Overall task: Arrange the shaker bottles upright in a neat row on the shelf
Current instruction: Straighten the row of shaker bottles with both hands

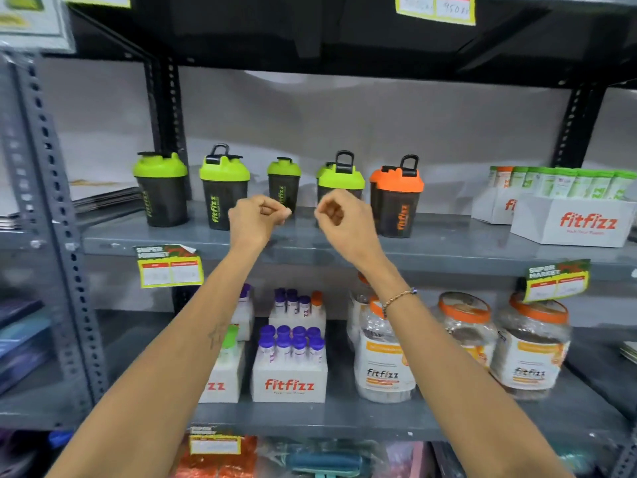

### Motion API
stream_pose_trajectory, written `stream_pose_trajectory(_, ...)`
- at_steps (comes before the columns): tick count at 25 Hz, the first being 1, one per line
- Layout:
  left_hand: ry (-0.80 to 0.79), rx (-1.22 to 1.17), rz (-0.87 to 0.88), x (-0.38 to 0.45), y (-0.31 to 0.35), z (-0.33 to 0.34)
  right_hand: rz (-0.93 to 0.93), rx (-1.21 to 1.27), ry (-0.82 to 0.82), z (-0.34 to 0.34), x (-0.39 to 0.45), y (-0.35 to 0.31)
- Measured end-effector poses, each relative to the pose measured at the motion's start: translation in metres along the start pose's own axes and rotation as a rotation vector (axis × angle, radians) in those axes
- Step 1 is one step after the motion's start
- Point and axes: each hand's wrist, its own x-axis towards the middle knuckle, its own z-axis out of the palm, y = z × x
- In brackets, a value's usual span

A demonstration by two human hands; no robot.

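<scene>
Several dark shaker bottles stand upright on the grey shelf point(448, 246). From the left: a green-lidded bottle point(162, 188), a second green-lidded one point(224, 191), a smaller green-lidded one set further back point(284, 184), another green-lidded one point(339, 177) and an orange-lidded one point(396, 198). My left hand point(256, 219) hovers in front of the second and third bottles, fingers curled, holding nothing. My right hand point(344, 219) is loosely closed in front of the fourth bottle and hides its lower part. Neither hand touches a bottle.
White fitfizz boxes point(572, 219) with green tubes stand at the right of the same shelf. The shelf below holds boxes of purple-capped tubes point(289, 367) and orange-lidded jars point(531, 343). A perforated metal upright point(51, 201) rises at the left. Price tags hang on shelf edges.
</scene>
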Motion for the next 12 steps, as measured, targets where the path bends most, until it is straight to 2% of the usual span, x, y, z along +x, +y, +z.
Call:
stream_pose_trajectory(2, 0.017, 0.008, 0.013, 0.008, -0.011, -0.038, 0.008, 0.032, -0.077, 0.037, 0.012, -0.021)
stream_pose_trajectory(4, 0.068, 0.021, 0.032, 0.020, -0.030, -0.077, 0.092, 0.023, -0.146, 0.070, 0.024, -0.032)
stream_pose_trajectory(9, 0.460, 0.114, 0.028, 0.051, -0.078, -0.155, 0.439, 0.137, -0.200, 0.128, 0.048, -0.039)
stream_pose_trajectory(10, 0.440, 0.153, -0.005, 0.059, -0.084, -0.167, 0.510, 0.190, -0.267, 0.135, 0.050, -0.042)
stream_pose_trajectory(12, 0.229, 0.184, -0.137, 0.072, -0.089, -0.180, 0.615, 0.275, -0.414, 0.146, 0.056, -0.044)
